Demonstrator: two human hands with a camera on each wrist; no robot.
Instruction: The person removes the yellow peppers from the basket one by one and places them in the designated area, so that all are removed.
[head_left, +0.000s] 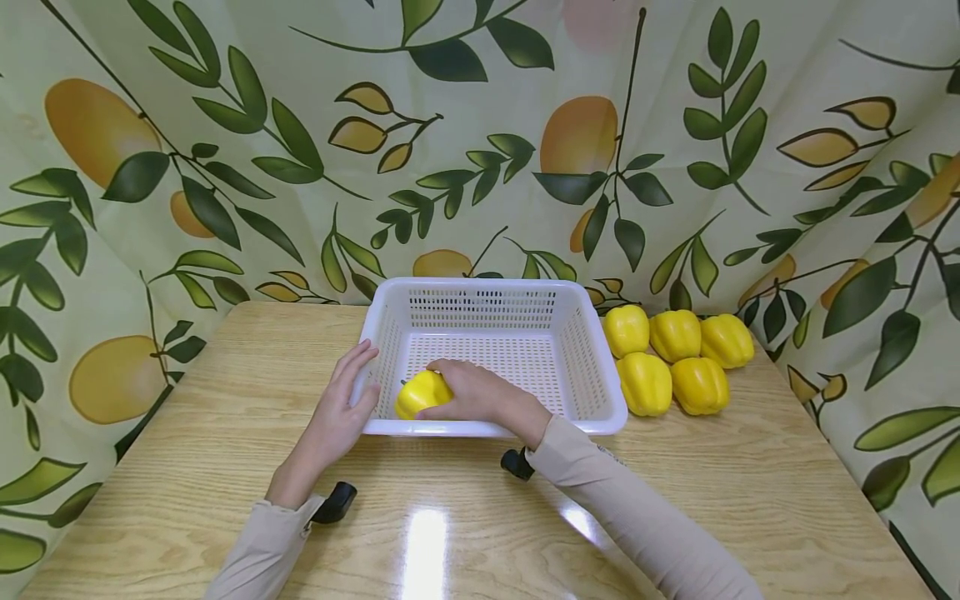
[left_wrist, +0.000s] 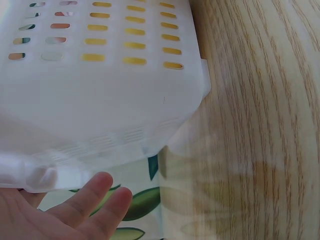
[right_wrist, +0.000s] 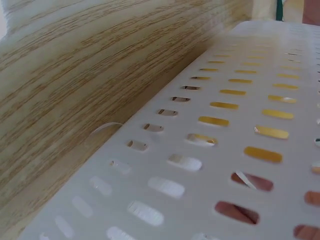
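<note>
A white plastic basket [head_left: 491, 429] with slotted walls stands on the wooden table. Inside it, near its front left corner, is a yellow bell pepper [head_left: 420, 395]. My right hand [head_left: 476, 393] reaches over the front rim and grips this pepper from its right side, thumb toward the front. My left hand [head_left: 339, 410] is at the basket's left rim, its thumb overlapping the edge. In the left wrist view the fingers [left_wrist: 100, 202] stretch out straight beside the basket's wall [left_wrist: 105, 95]. Through the slots in the right wrist view, yellow and skin patches show.
Several yellow bell peppers [head_left: 701, 386] sit in two rows on the table just right of the basket. A curtain [head_left: 480, 167] printed with leaves and fruit hangs behind the wooden table [head_left: 735, 500]. Black wrist-worn devices [head_left: 334, 502] show below both hands.
</note>
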